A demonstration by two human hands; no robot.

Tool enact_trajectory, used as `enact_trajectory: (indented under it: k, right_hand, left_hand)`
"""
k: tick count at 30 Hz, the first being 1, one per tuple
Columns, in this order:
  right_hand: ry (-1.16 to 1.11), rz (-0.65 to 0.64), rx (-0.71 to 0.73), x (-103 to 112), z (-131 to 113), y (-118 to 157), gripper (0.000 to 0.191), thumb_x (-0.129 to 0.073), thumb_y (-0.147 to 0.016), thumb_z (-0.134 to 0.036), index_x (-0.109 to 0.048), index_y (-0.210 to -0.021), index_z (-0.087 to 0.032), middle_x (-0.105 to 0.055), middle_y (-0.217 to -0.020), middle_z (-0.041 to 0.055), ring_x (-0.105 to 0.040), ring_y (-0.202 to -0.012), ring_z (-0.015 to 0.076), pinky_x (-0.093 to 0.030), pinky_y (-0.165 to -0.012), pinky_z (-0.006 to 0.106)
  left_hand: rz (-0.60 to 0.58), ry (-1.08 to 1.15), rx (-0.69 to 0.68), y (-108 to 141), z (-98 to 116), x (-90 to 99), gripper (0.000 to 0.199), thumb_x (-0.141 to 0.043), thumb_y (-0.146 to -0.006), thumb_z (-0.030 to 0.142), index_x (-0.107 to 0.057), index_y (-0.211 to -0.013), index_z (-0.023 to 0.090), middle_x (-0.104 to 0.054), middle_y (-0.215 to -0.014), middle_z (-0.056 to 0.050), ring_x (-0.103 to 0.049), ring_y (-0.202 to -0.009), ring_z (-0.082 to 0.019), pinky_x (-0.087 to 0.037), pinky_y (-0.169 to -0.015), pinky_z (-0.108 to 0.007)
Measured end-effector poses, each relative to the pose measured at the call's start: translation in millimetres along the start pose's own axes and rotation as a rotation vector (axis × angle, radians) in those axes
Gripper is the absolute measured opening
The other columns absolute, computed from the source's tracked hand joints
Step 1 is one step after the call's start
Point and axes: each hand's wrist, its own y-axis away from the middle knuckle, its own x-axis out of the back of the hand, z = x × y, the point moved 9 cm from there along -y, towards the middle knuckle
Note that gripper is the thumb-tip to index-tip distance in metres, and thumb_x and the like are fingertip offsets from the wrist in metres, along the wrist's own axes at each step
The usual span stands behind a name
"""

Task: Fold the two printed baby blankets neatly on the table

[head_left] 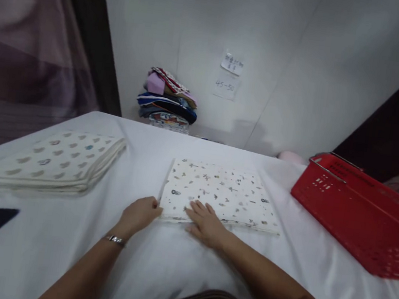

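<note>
The right hand (208,226) spreads its fingers on the folded printed cloth (226,192); the left hand (139,217) curls at its near-left corner, pinch unclear. Right of the cloth, a red basket (355,219) is cut off.

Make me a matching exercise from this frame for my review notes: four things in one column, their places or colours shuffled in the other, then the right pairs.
Things:
1. Basket
2. Metallic band
3. Middle folded cloth
4. Fabric stack

Places or colours:
A. Under the spread fingers of the right hand
B. By the wall, past the far edge of the table
C. Bright red
D. Around the left wrist

Pairs: 1-C, 2-D, 3-A, 4-B
</note>
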Motion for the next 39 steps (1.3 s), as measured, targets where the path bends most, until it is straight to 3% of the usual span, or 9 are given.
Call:
enact_trajectory:
  k: [4,10,13,18,21,24,31,35,39]
  right_hand:
    - [0.042,0.050,-0.104,13,25,24,0.061,-0.038,-0.092,-0.049,-0.029,-0.143,-0.017,-0.019,-0.151,0.0108,-0.009,-0.140,0.0240,-0.011,-0.112,0.049]
    - [0.008,0.028,-0.186,10,53,53,0.061,-0.040,-0.091,-0.050,-0.029,-0.143,-0.021,-0.021,-0.151,0.0085,-0.013,-0.140,0.0232,-0.013,-0.112,0.047]
    - [-0.002,0.087,-0.239,26,68,61,0.061,-0.037,-0.092,-0.050,-0.027,-0.144,-0.021,-0.020,-0.152,0.0083,-0.011,-0.140,0.0224,-0.011,-0.112,0.047]
    - [0.068,0.154,-0.503,55,140,94,0.062,-0.033,-0.092,-0.051,-0.028,-0.144,-0.016,-0.019,-0.151,0.0105,-0.010,-0.140,0.0240,-0.009,-0.112,0.047]
    - [0.107,0.159,-0.680,55,186,121,0.062,-0.032,-0.092,-0.050,-0.033,-0.141,-0.012,-0.022,-0.150,0.0143,-0.011,-0.140,0.0263,-0.011,-0.110,0.049]
    - [0.106,0.157,-0.724,46,207,134,0.059,-0.032,-0.092,-0.050,-0.035,-0.139,-0.013,-0.024,-0.150,0.0148,-0.013,-0.140,0.0261,-0.014,-0.109,0.049]
    - [0.018,0.140,-0.739,50,221,125,0.060,-0.032,-0.092,-0.050,-0.032,-0.141,-0.015,-0.022,-0.150,0.0150,-0.013,-0.140,0.0266,-0.015,-0.109,0.049]
    - [0.045,0.169,-0.675,69,229,95,0.063,-0.033,-0.091,-0.049,-0.029,-0.142,-0.013,-0.018,-0.151,0.0142,-0.010,-0.140,0.0266,-0.012,-0.110,0.046]
    - [0.067,0.139,-0.669,76,255,57,0.064,-0.034,-0.091,-0.048,-0.027,-0.143,-0.011,-0.018,-0.151,0.0143,-0.009,-0.140,0.0264,-0.010,-0.110,0.045]
  left_hand:
    - [-0.002,-0.015,-0.002,2,5,2.5,0.024,-0.043,-0.073,0.037,-0.058,-0.076,0.019,-0.066,-0.083,-0.008,-0.060,-0.078,-0.025,-0.037,-0.060,-0.031]
    - [0.037,0.026,0.034,3,8,-3.2,0.026,-0.040,-0.075,0.038,-0.055,-0.078,0.017,-0.065,-0.086,-0.011,-0.060,-0.078,-0.026,-0.040,-0.065,-0.034]
    - [0.043,0.069,0.060,-3,0,-7.6,0.028,-0.043,-0.073,0.040,-0.055,-0.084,0.017,-0.065,-0.088,-0.012,-0.060,-0.080,-0.027,-0.041,-0.067,-0.034]
    - [0.019,0.118,0.084,-15,-11,-9.8,0.032,-0.048,-0.068,0.044,-0.056,-0.083,0.017,-0.065,-0.084,-0.011,-0.061,-0.079,-0.029,-0.042,-0.067,-0.037]
    - [-0.028,0.135,0.085,-21,-12,-11.4,0.030,-0.050,-0.065,0.043,-0.057,-0.075,0.017,-0.065,-0.079,-0.010,-0.061,-0.078,-0.029,-0.042,-0.067,-0.037]
    - [-0.079,0.151,0.079,-26,-13,-15.3,0.028,-0.050,-0.064,0.044,-0.057,-0.067,0.018,-0.064,-0.071,-0.009,-0.060,-0.074,-0.029,-0.042,-0.066,-0.036]
    - [-0.045,0.058,0.095,-23,-11,-15.5,0.024,-0.047,-0.065,0.043,-0.050,-0.063,0.020,-0.062,-0.065,-0.007,-0.058,-0.068,-0.027,-0.037,-0.060,-0.035]
    - [-0.035,0.048,0.132,-19,-8,-11.9,0.023,-0.045,-0.067,0.043,-0.047,-0.065,0.020,-0.060,-0.062,-0.005,-0.058,-0.065,-0.025,-0.037,-0.059,-0.034]
    - [-0.050,0.180,0.169,-23,-16,-15.2,0.026,-0.047,-0.065,0.047,-0.045,-0.067,0.021,-0.057,-0.058,-0.003,-0.058,-0.063,-0.024,-0.041,-0.058,-0.034]
